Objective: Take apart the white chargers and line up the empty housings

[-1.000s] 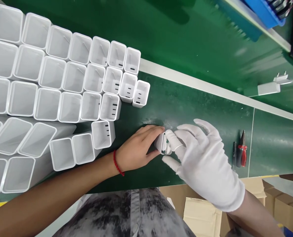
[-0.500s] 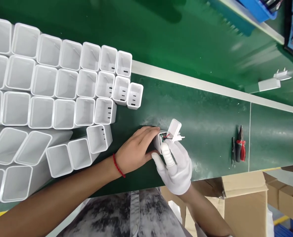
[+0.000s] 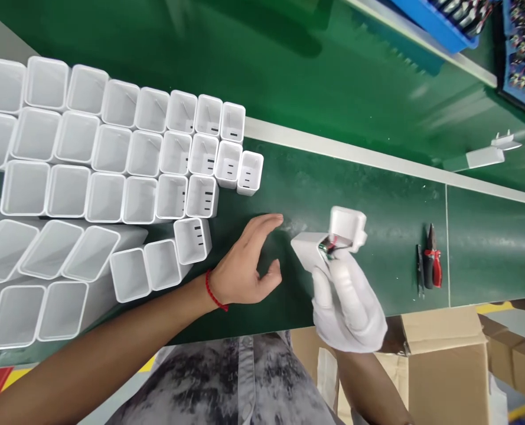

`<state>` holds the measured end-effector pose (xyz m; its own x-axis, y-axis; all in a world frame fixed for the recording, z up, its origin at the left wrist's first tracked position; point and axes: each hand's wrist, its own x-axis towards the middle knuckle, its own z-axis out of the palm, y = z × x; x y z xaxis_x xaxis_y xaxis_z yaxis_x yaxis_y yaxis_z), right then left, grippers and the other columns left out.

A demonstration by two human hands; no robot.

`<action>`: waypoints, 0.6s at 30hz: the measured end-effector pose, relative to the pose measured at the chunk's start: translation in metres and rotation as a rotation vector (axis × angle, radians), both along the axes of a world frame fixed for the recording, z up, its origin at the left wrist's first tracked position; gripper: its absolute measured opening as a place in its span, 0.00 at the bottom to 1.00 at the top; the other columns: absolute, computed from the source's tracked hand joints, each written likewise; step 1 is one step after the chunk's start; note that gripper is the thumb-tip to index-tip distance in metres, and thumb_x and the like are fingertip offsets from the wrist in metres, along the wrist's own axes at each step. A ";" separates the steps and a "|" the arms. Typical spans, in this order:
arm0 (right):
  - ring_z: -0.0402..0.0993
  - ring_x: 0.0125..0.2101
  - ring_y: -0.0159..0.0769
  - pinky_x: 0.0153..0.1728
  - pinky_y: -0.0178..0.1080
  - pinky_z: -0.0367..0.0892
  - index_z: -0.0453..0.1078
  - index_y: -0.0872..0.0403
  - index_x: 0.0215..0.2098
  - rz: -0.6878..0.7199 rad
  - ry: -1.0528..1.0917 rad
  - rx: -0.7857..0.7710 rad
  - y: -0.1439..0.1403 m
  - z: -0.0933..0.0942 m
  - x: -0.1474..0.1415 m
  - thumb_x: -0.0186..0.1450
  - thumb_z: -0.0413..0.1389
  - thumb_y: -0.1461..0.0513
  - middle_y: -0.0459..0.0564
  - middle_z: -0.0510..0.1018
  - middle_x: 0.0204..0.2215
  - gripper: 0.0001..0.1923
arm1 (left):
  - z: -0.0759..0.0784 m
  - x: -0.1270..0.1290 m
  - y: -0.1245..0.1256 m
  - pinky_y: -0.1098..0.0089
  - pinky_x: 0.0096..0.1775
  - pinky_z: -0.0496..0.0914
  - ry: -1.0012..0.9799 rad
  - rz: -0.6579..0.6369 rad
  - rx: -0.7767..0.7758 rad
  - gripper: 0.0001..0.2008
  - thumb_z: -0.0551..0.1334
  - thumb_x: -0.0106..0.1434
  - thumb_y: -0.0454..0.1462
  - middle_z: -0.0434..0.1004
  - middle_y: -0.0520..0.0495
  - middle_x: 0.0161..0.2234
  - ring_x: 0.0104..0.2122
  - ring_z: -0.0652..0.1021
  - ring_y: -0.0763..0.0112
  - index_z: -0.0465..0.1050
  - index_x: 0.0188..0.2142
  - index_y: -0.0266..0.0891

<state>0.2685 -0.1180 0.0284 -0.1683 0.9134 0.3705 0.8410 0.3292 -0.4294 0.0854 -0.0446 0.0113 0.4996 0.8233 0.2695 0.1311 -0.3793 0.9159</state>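
Note:
My right hand (image 3: 351,301), in a white glove, grips a white plastic plug-in device case (image 3: 309,249) above the bench. The case lies tilted, its open end toward the right. At that end a green circuit board and red and dark wires (image 3: 332,242) show. The wires run to a white end cap (image 3: 347,224), which stands apart from the case and near my gloved fingers. My left hand (image 3: 247,265), bare and with a red cord at the wrist, rests by the bench with thumb and fingers spread around nothing.
Rows of open white cases (image 3: 111,147) stand on the left of the green bench (image 3: 395,224). Red-and-black pliers (image 3: 431,262) and a thin dark tool (image 3: 420,271) lie at right. Another white unit with prongs (image 3: 486,157) lies behind. A blue bin (image 3: 443,26) sits on the upper shelf; cardboard boxes (image 3: 448,372) stand below.
My left hand has let go of the device case and its fingers have opened. My right hand has carried the case and its cap to the right.

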 end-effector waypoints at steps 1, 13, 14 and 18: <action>0.68 0.59 0.54 0.53 0.57 0.75 0.44 0.43 0.70 -0.017 -0.009 0.019 0.000 -0.003 0.000 0.62 0.57 0.74 0.55 0.67 0.63 0.45 | -0.001 0.000 0.000 0.47 0.59 0.66 -0.009 0.010 0.003 0.34 0.57 0.56 0.29 0.60 0.34 0.60 0.61 0.64 0.52 0.52 0.62 0.38; 0.70 0.57 0.49 0.53 0.52 0.76 0.53 0.45 0.68 -0.043 0.019 0.151 0.006 -0.004 -0.006 0.60 0.57 0.77 0.52 0.72 0.59 0.43 | -0.002 -0.002 0.000 0.46 0.61 0.64 -0.030 -0.029 0.025 0.37 0.57 0.57 0.31 0.58 0.33 0.62 0.63 0.62 0.50 0.47 0.65 0.38; 0.72 0.56 0.48 0.52 0.51 0.76 0.54 0.44 0.67 -0.052 0.033 0.141 0.006 -0.008 -0.007 0.60 0.57 0.77 0.52 0.72 0.59 0.42 | -0.002 -0.002 0.000 0.46 0.61 0.63 -0.029 -0.038 0.034 0.37 0.58 0.59 0.32 0.57 0.33 0.63 0.63 0.62 0.50 0.45 0.66 0.38; 0.71 0.57 0.49 0.53 0.53 0.75 0.63 0.42 0.62 -0.081 0.240 0.042 0.001 -0.010 -0.006 0.60 0.59 0.74 0.48 0.76 0.55 0.36 | -0.001 -0.001 0.001 0.51 0.61 0.65 0.044 -0.019 0.025 0.34 0.62 0.65 0.38 0.64 0.35 0.60 0.60 0.68 0.55 0.49 0.66 0.39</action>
